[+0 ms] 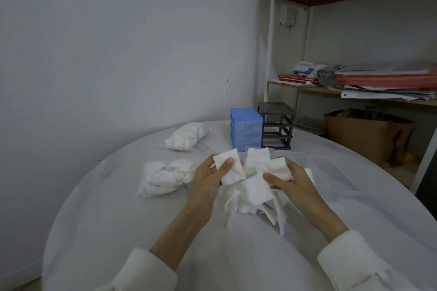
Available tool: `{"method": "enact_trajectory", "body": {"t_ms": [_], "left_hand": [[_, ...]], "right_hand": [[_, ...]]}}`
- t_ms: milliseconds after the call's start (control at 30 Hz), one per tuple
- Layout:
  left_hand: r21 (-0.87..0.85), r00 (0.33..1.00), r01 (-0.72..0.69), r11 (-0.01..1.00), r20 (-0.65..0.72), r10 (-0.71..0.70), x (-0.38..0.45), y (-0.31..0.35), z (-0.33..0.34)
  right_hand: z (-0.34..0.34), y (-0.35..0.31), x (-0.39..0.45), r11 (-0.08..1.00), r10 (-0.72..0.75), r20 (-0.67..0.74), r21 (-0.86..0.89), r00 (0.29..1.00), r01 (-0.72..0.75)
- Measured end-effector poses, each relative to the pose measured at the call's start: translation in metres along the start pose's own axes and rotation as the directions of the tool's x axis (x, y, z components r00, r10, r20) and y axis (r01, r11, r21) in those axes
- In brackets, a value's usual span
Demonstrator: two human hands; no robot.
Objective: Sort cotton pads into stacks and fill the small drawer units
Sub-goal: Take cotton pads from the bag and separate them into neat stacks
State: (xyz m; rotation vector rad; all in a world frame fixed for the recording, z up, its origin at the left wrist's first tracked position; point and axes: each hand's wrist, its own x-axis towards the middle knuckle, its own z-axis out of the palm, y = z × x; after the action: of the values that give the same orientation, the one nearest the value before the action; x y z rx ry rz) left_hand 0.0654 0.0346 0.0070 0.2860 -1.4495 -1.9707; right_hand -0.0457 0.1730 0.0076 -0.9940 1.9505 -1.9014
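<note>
White worktop (118, 220) carries loose cotton pads (256, 190) at centre; my left hand (208, 177) pinches one stack (230, 168), my right hand (287, 178) another (279, 168). I should square edges before loading the blue drawer unit (246, 132) at twelve o'clock

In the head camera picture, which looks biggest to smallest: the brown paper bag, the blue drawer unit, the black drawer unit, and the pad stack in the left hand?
1. Brown paper bag.
2. Black drawer unit and blue drawer unit: too alike to rank.
3. Pad stack in the left hand, smallest, though its nearness to the camera enlarges it.
</note>
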Motion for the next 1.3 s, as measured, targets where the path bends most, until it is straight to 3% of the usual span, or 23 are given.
{"method": "enact_trajectory", "body": {"t_ms": [200,433,667,833,1300], "left_hand": [[0.014,0.999,-0.032,0.999,-0.009,0.032,0.0,-0.002,0.001],[0.226,0.998,-0.04,0.973,-0.047,0.052,-0.004,-0.011,0.005],[0.203,0.997,-0.019,0.979,-0.072,0.035,-0.002,-0.021,0.002],[0.244,0.998,-0.033,0.969,-0.047,0.046,-0.001,-0.023,0.0],[0.227,0.999,0.0,0.974,-0.034,0.008,-0.001,-0.023,0.002]], "right_hand": [[-0.002,0.003,0.004,0.995,-0.033,-0.1,0.093,0.994,0.042],[0.0,0.003,0.005,0.971,-0.019,-0.076,0.237,0.997,0.036],[-0.001,0.005,0.007,0.965,-0.051,-0.086,0.253,0.995,0.071],[0.001,0.005,0.005,0.965,-0.152,-0.031,0.21,0.988,0.155],[0.004,0.001,0.002,0.94,-0.166,0.029,0.308,0.986,0.149]]}}
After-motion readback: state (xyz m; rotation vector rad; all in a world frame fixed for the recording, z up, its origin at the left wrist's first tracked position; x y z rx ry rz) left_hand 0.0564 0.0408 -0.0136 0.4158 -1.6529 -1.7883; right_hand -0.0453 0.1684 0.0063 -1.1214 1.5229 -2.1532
